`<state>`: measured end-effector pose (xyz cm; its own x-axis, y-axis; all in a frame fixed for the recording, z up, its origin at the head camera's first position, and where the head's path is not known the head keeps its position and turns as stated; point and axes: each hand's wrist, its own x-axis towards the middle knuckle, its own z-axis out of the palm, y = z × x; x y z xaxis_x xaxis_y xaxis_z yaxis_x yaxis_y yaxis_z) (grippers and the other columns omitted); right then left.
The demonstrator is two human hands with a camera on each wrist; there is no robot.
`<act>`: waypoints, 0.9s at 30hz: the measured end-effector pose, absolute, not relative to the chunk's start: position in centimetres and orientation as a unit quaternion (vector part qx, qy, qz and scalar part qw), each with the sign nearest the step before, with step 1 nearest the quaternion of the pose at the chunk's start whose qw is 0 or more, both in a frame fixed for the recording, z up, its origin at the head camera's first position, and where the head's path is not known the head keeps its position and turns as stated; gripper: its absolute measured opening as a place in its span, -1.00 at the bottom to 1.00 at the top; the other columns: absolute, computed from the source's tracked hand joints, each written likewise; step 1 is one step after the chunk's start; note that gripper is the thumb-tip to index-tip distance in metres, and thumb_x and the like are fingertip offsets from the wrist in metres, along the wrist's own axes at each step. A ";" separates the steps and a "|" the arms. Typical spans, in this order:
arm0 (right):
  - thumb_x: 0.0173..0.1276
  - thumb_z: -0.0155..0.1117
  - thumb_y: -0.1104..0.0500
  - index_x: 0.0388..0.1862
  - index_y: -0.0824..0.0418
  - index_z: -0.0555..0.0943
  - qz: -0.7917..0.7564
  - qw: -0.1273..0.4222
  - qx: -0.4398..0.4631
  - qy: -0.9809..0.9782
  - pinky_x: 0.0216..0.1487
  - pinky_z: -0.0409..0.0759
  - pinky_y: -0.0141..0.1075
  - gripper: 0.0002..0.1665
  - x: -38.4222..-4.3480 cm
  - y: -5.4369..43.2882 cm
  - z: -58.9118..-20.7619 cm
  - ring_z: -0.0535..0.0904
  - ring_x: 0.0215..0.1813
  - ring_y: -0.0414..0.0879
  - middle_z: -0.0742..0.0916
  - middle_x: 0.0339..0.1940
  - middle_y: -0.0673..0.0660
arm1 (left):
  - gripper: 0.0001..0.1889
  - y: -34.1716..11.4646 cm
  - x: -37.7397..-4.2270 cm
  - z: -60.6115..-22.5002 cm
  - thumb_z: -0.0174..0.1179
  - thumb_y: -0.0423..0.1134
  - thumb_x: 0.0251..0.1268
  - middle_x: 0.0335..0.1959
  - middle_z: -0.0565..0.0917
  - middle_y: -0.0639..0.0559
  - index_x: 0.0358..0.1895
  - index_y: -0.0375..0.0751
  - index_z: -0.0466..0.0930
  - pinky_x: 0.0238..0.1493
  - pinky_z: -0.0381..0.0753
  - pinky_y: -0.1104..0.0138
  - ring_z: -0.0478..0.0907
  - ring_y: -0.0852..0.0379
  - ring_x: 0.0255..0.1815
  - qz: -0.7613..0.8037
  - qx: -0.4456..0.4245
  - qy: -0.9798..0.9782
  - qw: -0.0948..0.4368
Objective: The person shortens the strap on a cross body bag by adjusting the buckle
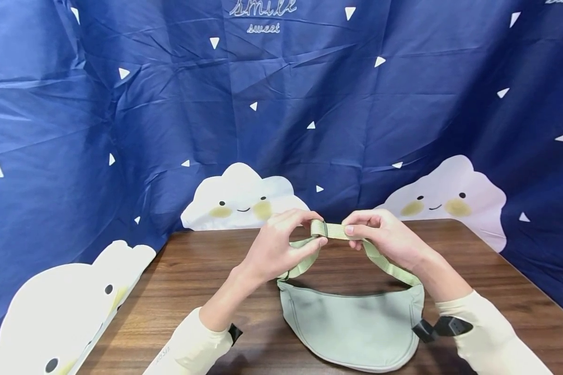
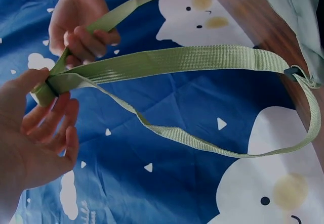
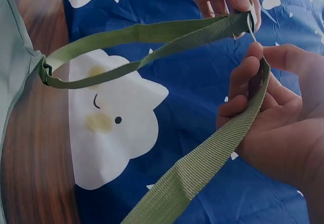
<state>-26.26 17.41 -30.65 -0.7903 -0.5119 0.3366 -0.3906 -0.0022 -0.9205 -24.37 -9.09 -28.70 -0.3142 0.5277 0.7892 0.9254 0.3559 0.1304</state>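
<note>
A pale green waist bag [image 1: 352,325] lies on the table with its light green webbing strap [image 1: 388,264] lifted above it. My left hand [image 1: 274,247] pinches the strap at a dark slide buckle [image 1: 326,229], thumb below and index finger above. Just to the right, my right hand [image 1: 387,234] grips the strap between thumb and fingers, with a short flat stretch between the hands. In the left wrist view the strap [image 2: 177,64] doubles back into a long loop, running through a second dark buckle [image 2: 292,72] beside the bag.
The brown wooden table [image 1: 169,307] reaches back to a blue curtain [image 1: 286,104] printed with clouds and white triangles. Each wrist wears a strapped-on dark device, such as the black one [image 1: 450,326] at the right sleeve.
</note>
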 end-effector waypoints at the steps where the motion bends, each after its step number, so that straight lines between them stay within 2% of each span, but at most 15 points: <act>1: 0.47 0.30 0.26 -0.14 0.40 0.65 -0.630 0.048 -0.325 0.704 -0.33 0.57 -0.29 -0.83 -26.2 17.3 -30.7 0.55 -0.41 -0.05 0.65 -0.49 0.16 | -0.69 -9.0 -24.4 -28.7 0.46 -0.17 0.25 -0.18 0.66 0.19 0.00 -0.17 0.66 0.09 0.46 0.44 0.57 0.28 -0.08 -0.298 -0.483 -0.754 0.331; 10: 0.50 0.25 0.31 -0.09 0.44 0.63 -0.655 0.083 -0.367 0.655 -0.27 0.58 -0.26 -0.83 -25.6 15.6 -31.1 0.53 -0.37 0.00 0.65 -0.41 0.24 | -0.69 -8.5 -24.2 -29.5 0.44 -0.14 0.27 -0.13 0.67 0.23 0.02 -0.12 0.65 0.10 0.47 0.45 0.55 0.35 -0.05 -0.298 -0.489 -0.759 0.310; 21: 0.46 0.31 0.25 -0.25 0.40 0.64 -0.663 0.100 -0.325 0.667 -0.35 0.56 -0.31 -0.81 -25.2 15.4 -31.0 0.54 -0.42 -0.04 0.66 -0.46 0.18 | -0.64 -8.2 -24.3 -29.7 0.51 -0.11 0.20 -0.18 0.64 0.29 0.01 -0.08 0.66 0.14 0.42 0.39 0.50 0.43 -0.13 -0.270 -0.499 -0.758 0.321; 27: 0.47 0.25 0.29 -0.27 0.32 0.66 -0.679 0.105 -0.332 0.647 -0.33 0.52 -0.33 -0.88 -25.1 15.6 -30.7 0.53 -0.41 -0.11 0.65 -0.49 0.12 | -0.56 -8.1 -24.0 -29.8 0.57 -0.11 0.11 -0.14 0.68 0.27 0.06 -0.06 0.67 0.06 0.43 0.37 0.56 0.39 -0.13 -0.251 -0.479 -0.767 0.345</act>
